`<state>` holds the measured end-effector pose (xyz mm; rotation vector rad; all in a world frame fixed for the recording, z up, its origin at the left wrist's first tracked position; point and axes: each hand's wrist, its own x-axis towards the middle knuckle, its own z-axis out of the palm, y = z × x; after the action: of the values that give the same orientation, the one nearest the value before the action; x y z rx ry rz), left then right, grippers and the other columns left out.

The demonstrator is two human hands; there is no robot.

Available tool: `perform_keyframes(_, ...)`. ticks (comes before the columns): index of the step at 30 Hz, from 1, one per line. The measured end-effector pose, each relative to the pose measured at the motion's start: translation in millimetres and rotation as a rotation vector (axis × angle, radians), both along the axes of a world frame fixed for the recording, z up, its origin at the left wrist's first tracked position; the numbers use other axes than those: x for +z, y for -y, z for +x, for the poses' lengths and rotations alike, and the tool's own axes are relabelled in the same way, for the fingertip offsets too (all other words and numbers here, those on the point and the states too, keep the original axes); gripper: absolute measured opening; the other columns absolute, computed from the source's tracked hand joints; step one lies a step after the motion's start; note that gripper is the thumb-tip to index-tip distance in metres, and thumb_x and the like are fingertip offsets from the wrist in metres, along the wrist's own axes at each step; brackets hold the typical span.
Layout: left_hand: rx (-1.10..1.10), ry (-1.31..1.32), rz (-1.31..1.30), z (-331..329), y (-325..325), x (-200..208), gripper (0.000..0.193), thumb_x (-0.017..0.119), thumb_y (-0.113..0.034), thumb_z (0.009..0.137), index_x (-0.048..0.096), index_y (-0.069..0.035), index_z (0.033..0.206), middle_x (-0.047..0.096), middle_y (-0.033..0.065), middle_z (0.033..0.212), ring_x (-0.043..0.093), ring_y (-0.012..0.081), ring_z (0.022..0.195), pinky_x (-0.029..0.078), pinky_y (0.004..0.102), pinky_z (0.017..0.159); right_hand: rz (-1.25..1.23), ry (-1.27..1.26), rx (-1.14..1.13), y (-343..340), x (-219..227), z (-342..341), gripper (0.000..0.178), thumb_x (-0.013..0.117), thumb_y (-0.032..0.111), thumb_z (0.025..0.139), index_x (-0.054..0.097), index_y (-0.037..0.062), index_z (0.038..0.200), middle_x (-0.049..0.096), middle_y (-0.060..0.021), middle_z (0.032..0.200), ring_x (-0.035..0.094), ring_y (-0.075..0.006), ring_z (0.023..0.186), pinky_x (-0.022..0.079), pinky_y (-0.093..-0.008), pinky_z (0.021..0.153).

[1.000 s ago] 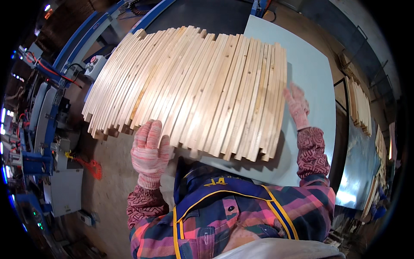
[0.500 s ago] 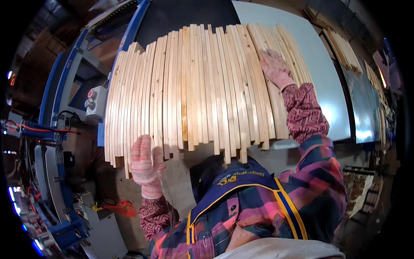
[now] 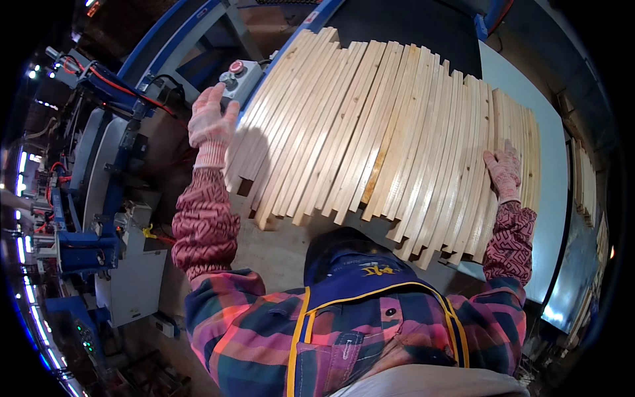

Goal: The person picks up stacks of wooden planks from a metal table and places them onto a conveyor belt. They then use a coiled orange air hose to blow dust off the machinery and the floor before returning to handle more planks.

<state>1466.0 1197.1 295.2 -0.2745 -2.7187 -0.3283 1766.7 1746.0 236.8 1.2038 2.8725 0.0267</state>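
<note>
Many narrow pale wooden strips [image 3: 370,132] lie side by side across the dark belt and a light tabletop, their near ends uneven. My right hand [image 3: 505,173], in a pink-white knit glove, rests flat with fingers stretched over the strips at the right. Beside the left edge of the row is a small grey control box [image 3: 245,78] with a red push button and a dark knob. My gloved left hand [image 3: 211,122] is raised next to it, fingers extended toward the knob and thumb apart. Whether the fingertips touch the box I cannot tell. Neither hand grips anything.
A blue machine frame [image 3: 162,49] runs along the left, with red hoses and a grey cabinet [image 3: 132,288] below. The black belt [image 3: 410,23] reaches beyond the strips. Right of them is the light tabletop [image 3: 552,198], with more wooden pieces [image 3: 583,178] farther right.
My left hand has gone from the near ends of the strips up to the control box. The view has turned left. My right hand stays on the right-hand strips.
</note>
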Motion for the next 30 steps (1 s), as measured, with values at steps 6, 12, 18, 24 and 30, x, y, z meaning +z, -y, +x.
perform_keyframes(6,-0.006,-0.064,-0.223,-84.8,2.7,-28.5,0.060,0.058,-0.047,0.087,0.050,-0.012,0.135,0.051,0.0106,0.136,0.043,0.0293,0.130,0.036,0.0380,0.108,0.014,-0.393,0.051,-25.6,-37.9,8.7,0.054,0.062,0.040,0.086,0.059,0.0037,0.126,0.042,-0.0174,0.147,0.035,-0.0366,0.136,0.028,-0.0411,0.114)
perform_keyframes(12,-0.015,-0.094,-0.304,-109.8,-16.1,-52.6,0.045,0.058,-0.046,0.086,0.059,-0.015,0.118,0.060,0.0064,0.118,0.054,0.0262,0.114,0.044,0.0411,0.094,-0.031,-0.443,0.025,1.4,-17.2,14.4,0.057,0.065,0.027,0.083,0.053,-0.0023,0.130,0.050,-0.0208,0.138,0.042,-0.0362,0.132,0.035,-0.0408,0.110)
perform_keyframes(18,0.012,-0.088,-0.255,-91.3,-21.9,-49.2,0.049,0.056,-0.047,0.087,0.053,-0.012,0.121,0.056,0.0091,0.120,0.053,0.0304,0.113,0.043,0.0453,0.094,-0.037,-0.338,-0.080,-4.9,-20.4,16.1,0.064,0.064,0.029,0.083,0.045,0.0051,0.139,0.045,-0.0165,0.143,0.037,-0.0322,0.136,0.035,-0.0419,0.110)
perform_keyframes(24,-0.186,-0.097,-0.425,-38.3,-60.5,-27.8,0.064,0.064,-0.050,0.079,0.050,-0.010,0.128,0.053,0.0162,0.125,0.048,0.0364,0.116,0.040,0.0489,0.098,-0.117,-0.288,-0.212,18.2,12.0,12.9,0.068,0.061,0.039,0.085,0.039,0.0107,0.143,0.043,-0.0146,0.146,0.035,-0.0323,0.137,0.034,-0.0414,0.111)
perform_keyframes(30,-0.738,0.309,0.010,126.6,-188.8,-64.2,0.077,0.066,-0.044,0.084,0.036,-0.012,0.147,0.034,0.0156,0.152,0.026,0.0333,0.143,0.023,0.0408,0.117,-0.140,-0.323,-0.207,18.7,22.0,20.0,0.068,0.063,0.042,0.083,0.043,0.0082,0.138,0.046,-0.0156,0.143,0.037,-0.0322,0.135,0.029,-0.0386,0.112)
